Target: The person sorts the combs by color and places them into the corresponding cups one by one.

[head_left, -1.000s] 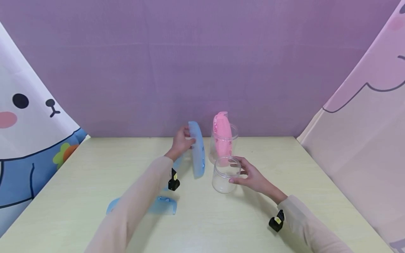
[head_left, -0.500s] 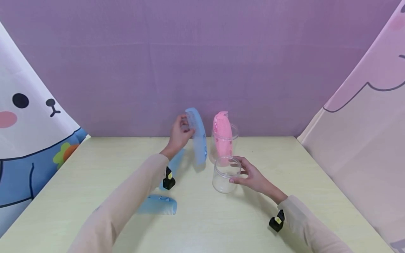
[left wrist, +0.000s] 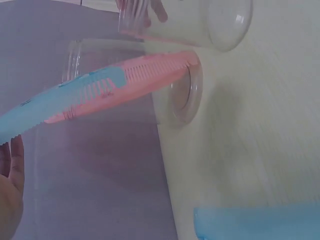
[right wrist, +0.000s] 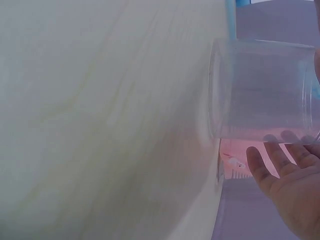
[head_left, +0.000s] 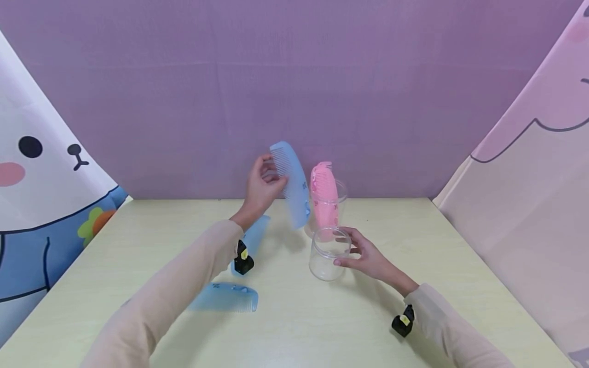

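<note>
My left hand pinches a light blue comb by its toothed side and holds it in the air, tilted, left of the rear clear jar. In that jar a pink comb stands upright, its top above the rim; whether more than one is there I cannot tell. My right hand holds the side of a second clear jar, which stands in front with nothing inside. The left wrist view shows the lower end of the blue comb overlapping the pink comb.
Two more blue combs lie on the table: one comb beneath my left wrist, another comb nearer, partly covered by my sleeve. A purple cloth hangs behind the pale table. Printed cloths flank both sides.
My left hand has raised the blue comb from near the table, and the comb has shifted slightly right towards the rear jar. My right hand and the front jar have stayed put.
</note>
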`<state>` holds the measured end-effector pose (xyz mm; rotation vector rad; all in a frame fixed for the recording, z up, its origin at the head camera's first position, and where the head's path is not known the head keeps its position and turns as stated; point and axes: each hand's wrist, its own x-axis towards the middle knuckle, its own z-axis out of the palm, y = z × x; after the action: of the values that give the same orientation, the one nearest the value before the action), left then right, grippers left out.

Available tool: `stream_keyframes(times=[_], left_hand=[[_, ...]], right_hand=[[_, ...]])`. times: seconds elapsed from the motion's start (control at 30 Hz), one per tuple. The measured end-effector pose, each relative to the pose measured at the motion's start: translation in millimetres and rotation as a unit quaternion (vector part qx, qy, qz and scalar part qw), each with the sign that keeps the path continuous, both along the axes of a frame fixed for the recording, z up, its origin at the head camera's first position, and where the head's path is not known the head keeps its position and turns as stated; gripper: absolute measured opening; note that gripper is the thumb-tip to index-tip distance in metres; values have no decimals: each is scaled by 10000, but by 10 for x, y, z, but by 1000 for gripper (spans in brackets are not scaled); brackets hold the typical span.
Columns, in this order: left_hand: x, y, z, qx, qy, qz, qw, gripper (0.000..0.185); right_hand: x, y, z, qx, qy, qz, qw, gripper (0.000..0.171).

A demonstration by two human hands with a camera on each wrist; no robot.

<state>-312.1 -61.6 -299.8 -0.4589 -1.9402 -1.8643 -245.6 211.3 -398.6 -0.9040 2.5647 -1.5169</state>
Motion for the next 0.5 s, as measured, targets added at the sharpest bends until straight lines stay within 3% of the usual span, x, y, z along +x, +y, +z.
stream_keyframes(times=[0.23, 0.5], left_hand=[[256, 105, 216, 97, 229, -280, 9993, 49], [173, 256, 51, 159, 427, -430, 9980, 48]], right_hand=[[4, -4, 5, -19, -15, 11, 10000, 69], [5, 0, -1, -31, -10, 28, 10000, 69]])
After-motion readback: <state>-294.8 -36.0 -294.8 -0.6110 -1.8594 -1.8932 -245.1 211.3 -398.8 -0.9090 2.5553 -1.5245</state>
